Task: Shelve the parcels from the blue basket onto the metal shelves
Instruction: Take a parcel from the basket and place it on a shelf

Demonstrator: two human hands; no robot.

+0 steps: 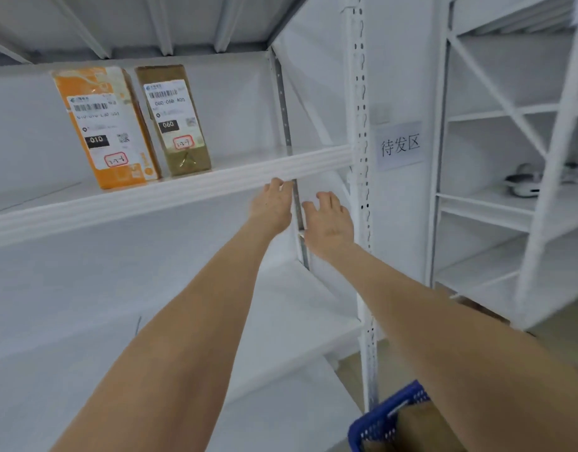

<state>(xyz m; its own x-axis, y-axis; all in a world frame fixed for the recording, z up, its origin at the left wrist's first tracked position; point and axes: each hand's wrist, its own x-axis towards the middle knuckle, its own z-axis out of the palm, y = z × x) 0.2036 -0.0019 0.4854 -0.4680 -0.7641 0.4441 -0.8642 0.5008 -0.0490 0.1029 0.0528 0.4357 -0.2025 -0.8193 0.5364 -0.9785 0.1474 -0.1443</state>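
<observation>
Both hands reach out holding nothing, fingers [276,184] loosely spread: the left hand [271,207] is at the front edge of the metal shelf [183,197], the right hand [328,223] just beside it. An orange parcel [108,125] and a brown parcel [175,120] stand upright on that shelf, well left of the fingers. The blue basket [379,422] holds a cardboard box [418,429]

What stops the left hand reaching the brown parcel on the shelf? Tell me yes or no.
Probably yes, it can reach. The left hand is empty, at the front edge of the shelf, and nothing stands between it and the brown parcel. The orange parcel crowds only its far side.
</observation>
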